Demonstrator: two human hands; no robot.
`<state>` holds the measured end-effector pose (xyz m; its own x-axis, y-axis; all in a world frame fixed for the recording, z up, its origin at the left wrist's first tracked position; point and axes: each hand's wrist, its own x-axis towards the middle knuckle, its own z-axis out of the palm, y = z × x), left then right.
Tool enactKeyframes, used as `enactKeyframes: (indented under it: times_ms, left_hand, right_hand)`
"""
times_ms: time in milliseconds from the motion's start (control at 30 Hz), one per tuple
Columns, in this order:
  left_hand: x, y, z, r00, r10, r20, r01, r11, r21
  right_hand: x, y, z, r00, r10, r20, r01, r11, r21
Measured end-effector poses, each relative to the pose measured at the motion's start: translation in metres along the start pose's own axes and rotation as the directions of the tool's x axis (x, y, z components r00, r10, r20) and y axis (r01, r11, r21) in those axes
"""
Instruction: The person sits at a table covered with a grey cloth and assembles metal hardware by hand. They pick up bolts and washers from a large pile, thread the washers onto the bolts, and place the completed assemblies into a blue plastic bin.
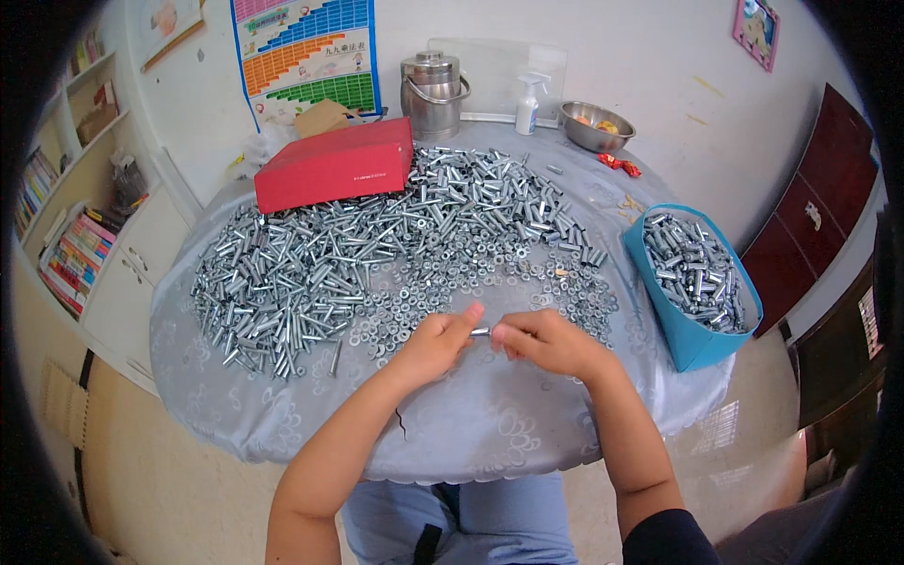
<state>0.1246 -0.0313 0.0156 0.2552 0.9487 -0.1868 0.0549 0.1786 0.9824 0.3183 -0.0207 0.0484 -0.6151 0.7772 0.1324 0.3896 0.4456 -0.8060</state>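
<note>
Pinching one silver metal bolt (481, 331) with left hand (437, 347) and right hand (540, 341); close to loosely scattered nuts (403, 303).

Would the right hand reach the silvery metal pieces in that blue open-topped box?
Probably yes: between the right hand and the blue open-topped box, only low-lying silvery metal nuts show, and the silvery metal pieces are uncovered. Its grip seems busy with a small silvery metal cylinder, though.

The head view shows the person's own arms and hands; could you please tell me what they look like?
The left hand and right hand are bare: no glove, watch or bracelet shows. The right arm has a dark sleeve higher up; no sleeve shows on the left arm.
</note>
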Motion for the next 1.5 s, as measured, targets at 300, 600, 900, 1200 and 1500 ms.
enactKeyframes:
  times_ms: [300, 600, 900, 1200, 1500]
  left_hand:
    - [0.000, -0.002, -0.001, 1.000, -0.013, -0.009, 0.013, 1.000, 0.008]
    - [0.001, -0.002, -0.001, 1.000, 0.003, 0.001, -0.003, 0.999, 0.035]
    - [0.001, -0.002, -0.003, 0.999, -0.037, 0.022, 0.037, 0.999, 0.017]
    - [0.001, -0.005, -0.002, 0.999, -0.020, 0.047, 0.019, 1.000, 0.023]
    - [0.003, -0.006, -0.004, 1.000, 0.008, -0.003, -0.008, 0.997, 0.082]
  right_hand:
    - [0.002, 0.002, 0.003, 1.000, -0.030, -0.004, 0.030, 0.999, -0.026]
    - [0.003, 0.007, 0.005, 0.997, -0.056, -0.054, 0.056, 0.998, 0.005]
    - [0.004, 0.012, 0.006, 0.995, 0.084, 0.048, -0.085, 0.996, 0.017]
    - [0.003, 0.004, 0.002, 0.996, 0.002, 0.090, 0.005, 0.997, -0.081]
    - [0.003, 0.006, 0.011, 0.999, 0.044, -0.008, -0.044, 0.998, 0.054]
